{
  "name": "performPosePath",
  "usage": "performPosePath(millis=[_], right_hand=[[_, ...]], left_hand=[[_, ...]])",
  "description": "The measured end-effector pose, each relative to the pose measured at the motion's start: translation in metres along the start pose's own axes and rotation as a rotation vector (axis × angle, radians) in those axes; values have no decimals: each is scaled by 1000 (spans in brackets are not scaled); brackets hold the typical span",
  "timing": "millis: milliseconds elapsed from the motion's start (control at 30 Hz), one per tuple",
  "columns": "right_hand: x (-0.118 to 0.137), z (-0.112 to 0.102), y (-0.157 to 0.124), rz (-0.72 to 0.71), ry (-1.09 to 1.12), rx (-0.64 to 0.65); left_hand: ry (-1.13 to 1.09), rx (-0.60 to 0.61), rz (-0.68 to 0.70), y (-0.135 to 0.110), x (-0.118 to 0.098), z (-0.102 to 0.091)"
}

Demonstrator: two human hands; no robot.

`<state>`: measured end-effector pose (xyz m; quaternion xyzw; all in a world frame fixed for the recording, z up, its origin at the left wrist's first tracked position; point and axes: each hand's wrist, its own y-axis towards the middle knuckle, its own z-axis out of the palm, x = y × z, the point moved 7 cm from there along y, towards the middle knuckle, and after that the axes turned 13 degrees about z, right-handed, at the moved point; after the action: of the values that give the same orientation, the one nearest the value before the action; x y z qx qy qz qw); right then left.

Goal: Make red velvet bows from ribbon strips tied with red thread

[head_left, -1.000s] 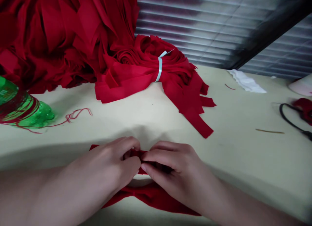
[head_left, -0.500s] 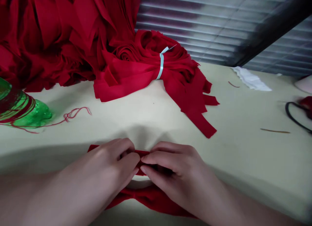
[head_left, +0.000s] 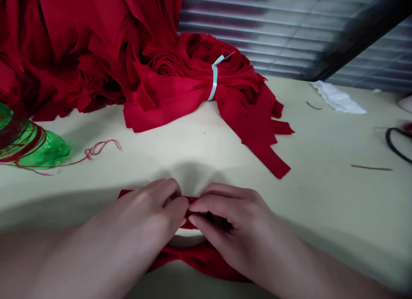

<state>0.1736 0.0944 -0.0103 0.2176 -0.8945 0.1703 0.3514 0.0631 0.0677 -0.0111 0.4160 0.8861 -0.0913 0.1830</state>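
My left hand (head_left: 154, 213) is closed on a red fabric strip (head_left: 192, 224) near the front of the table. Fingers of my right hand (head_left: 231, 217) pinch the same strip from the right, with their tips close to my left thumb. Most of the strip is hidden under both hands; one corner sticks out past my left knuckles. Nearer to me lies a second red piece of fabric (head_left: 206, 257), gathered narrow at its middle like a bow and partly covered by my hands and wrists.
Behind stands a large heap of red fabric (head_left: 80, 41), beside a bundle tied with a pale blue band (head_left: 213, 82). A green plastic bottle (head_left: 48, 148) wound with red thread lies left. White scrap (head_left: 339, 98), a brown strip (head_left: 371, 167) and a black loop (head_left: 394, 144) lie right.
The view has shifted slightly, so things on the right appear a little farther right and higher. Both hands keep their hold on the strip, with barely any movement of the fingers.
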Motion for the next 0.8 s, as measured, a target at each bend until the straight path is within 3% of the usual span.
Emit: performPosePath(millis=[567,800], right_hand=[[-2,0,0,86,77,-36],[0,3,2,36,102,-19]], left_hand=[[-176,54,-70,1,6,5],[-172,33,-34,-3,4,5]])
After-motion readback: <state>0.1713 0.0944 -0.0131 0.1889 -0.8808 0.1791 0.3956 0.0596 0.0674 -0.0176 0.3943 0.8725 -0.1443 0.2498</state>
